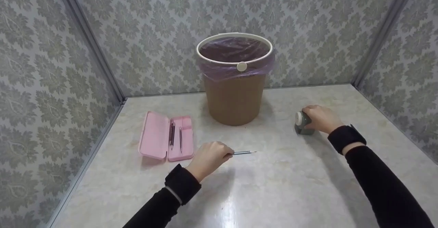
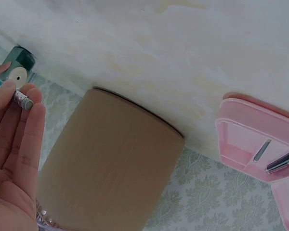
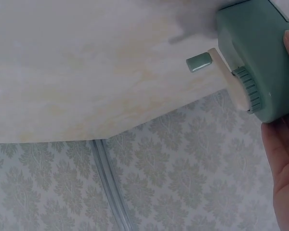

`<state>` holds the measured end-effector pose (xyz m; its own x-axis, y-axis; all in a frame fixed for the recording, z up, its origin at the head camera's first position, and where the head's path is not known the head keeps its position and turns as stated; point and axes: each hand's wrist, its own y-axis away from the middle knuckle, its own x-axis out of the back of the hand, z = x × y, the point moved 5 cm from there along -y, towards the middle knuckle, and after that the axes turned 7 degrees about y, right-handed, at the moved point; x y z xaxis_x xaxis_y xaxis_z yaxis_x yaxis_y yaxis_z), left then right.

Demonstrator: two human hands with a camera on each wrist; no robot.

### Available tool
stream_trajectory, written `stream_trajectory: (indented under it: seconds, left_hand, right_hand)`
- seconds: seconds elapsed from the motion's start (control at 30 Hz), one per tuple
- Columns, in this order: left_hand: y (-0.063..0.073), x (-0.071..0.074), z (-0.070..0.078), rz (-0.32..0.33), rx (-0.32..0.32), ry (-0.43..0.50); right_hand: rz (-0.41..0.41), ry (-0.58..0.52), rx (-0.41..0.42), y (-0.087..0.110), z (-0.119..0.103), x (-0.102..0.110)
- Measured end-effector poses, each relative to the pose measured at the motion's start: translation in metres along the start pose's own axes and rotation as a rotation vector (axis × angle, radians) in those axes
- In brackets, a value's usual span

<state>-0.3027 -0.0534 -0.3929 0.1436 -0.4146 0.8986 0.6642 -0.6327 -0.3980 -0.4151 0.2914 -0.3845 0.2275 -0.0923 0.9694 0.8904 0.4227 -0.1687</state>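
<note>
My left hand [image 1: 210,156] pinches a slim blue pencil [image 1: 243,152] between thumb and fingers, its pointed end facing right above the table. In the left wrist view the blunt end of the pencil [image 2: 23,101] sticks out past the fingertips. Over on the right, my right hand [image 1: 323,118] grips a green crank pencil sharpener [image 1: 303,127], fingers around its body. Its round pale face with a small hole shows in the left wrist view. The crank handle [image 3: 225,79] appears in the right wrist view. Whether the sharpener touches the table I cannot tell.
An open pink pencil case [image 1: 154,137] with several pens or pencils [image 1: 172,134] lies left of my left hand. A brown bin [image 1: 234,98] with a purple liner stands at the back middle. Patterned walls enclose the pale table [image 1: 273,190] at the back and sides.
</note>
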Motion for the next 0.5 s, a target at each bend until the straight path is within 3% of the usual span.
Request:
stream_trajectory:
  seconds: [0.23, 0.5]
  left_hand:
    - [-0.002, -0.001, -0.002, -0.013, 0.028, 0.017]
    - [-0.006, -0.002, -0.002, -0.003, 0.018, 0.035]
  right_hand:
    - [0.014, 0.002, 0.035, 0.008, -0.023, 0.015]
    - [0.007, -0.027, 0.108, 0.019, -0.064, 0.027]
